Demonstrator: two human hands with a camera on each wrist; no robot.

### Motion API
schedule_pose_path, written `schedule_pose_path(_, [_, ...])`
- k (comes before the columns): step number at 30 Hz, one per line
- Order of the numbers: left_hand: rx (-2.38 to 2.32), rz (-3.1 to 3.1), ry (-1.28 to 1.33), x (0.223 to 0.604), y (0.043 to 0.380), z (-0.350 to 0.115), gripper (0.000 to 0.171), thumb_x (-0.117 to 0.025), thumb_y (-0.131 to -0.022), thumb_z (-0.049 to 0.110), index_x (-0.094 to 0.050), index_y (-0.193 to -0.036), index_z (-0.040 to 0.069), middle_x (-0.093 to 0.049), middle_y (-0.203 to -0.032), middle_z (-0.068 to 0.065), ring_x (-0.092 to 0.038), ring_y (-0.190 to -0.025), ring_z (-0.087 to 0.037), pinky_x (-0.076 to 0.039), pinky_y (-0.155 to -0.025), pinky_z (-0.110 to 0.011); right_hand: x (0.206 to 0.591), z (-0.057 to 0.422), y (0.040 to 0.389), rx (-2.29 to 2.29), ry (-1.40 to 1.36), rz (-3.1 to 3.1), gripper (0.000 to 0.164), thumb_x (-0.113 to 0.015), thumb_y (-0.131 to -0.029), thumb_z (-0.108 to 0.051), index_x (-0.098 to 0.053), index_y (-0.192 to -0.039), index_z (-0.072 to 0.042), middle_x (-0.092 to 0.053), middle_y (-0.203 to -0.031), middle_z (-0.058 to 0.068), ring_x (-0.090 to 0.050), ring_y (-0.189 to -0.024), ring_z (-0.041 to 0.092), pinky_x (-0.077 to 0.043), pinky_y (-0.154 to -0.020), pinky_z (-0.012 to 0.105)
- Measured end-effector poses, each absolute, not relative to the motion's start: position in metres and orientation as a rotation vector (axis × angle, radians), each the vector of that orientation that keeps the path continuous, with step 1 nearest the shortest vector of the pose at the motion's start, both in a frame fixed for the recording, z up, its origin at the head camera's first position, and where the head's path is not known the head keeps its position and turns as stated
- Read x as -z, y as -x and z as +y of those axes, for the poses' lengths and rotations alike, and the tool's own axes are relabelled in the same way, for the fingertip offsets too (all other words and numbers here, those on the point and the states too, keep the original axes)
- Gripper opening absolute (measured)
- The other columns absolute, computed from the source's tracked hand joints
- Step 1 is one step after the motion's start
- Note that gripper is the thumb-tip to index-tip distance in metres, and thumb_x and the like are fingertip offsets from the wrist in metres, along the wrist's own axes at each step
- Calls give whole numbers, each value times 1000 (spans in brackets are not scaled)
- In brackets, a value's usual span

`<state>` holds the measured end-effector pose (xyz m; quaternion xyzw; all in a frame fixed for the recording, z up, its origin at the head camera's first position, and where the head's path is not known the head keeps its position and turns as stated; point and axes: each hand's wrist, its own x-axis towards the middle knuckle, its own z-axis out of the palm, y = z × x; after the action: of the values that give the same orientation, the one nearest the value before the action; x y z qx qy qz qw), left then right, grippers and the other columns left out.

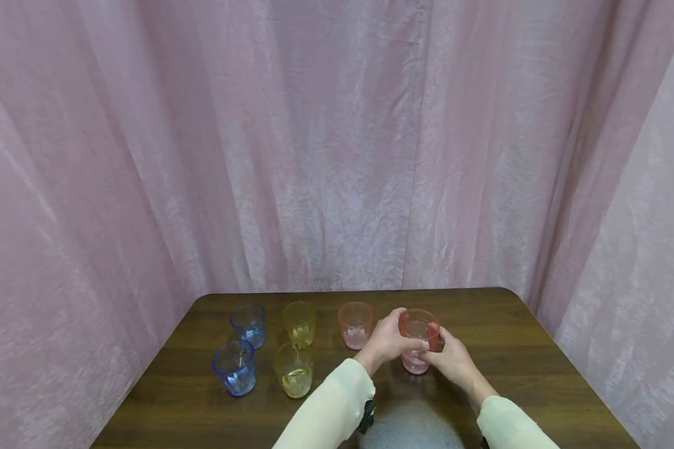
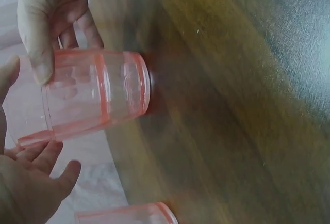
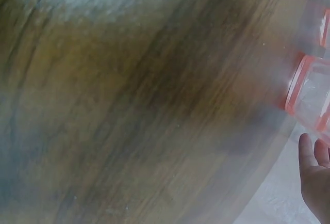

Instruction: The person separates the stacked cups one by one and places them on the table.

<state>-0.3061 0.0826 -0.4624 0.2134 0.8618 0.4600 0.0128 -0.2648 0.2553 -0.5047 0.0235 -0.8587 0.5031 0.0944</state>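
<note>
Two clear pink cups, one nested in the other, form an upright stack (image 1: pixel 416 362) on the right half of the table. My left hand (image 1: pixel 389 340) holds the upper cup from the left, its thumb across the front near the lower cup's rim. From the other side my right hand (image 1: pixel 457 360) grips the stack, its thumb on the front. In the left wrist view, the right thumb presses the wall of the stack (image 2: pixel 77 95) and the left fingers (image 2: pixel 49 154) lie along its side. A single pink cup (image 1: pixel 356 325) stands just left of my left hand.
Two yellow cups (image 1: pixel 296 377) stand one behind the other left of centre. Farther left are two blue cups (image 1: pixel 237 371), likewise front and back. The dark wooden table (image 1: pixel 539 374) has a pale glare patch at its front; pink curtains (image 1: pixel 326 156) hang behind.
</note>
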Motion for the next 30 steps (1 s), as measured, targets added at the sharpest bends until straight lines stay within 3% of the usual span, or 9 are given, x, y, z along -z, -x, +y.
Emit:
schedule_pose_path(14, [-1455,2864,-600,464,296,90,84,-89,-70,44,-55,-134,2,-67,-118,-8,-64,-104,-20,-53,-87,-33,506,250,261,-1511,9,-2535,73,-84,-79,-27,-51,-138,3,-66,-121,18,-62,-109,31,-53,-83,35])
schedule_pose_path(20, [-1566,2811,-550,459,296,91,87,-89,-70,46,-52,-137,6,-64,-123,-5,-61,-109,-17,-52,-89,-32,508,250,259,-1486,11,-2561,78,-84,-79,-32,-48,-139,2,-65,-120,17,-61,-111,33,-53,-87,43])
schedule_pose_path(30, [-1750,2699,-560,426,297,82,89,-88,-70,47,-47,-140,11,-60,-126,0,-58,-112,-16,-50,-92,-34,504,250,259,-1556,-7,-2554,85,-83,-81,-38,-42,-146,-3,-57,-135,20,-53,-125,38,-47,-97,51])
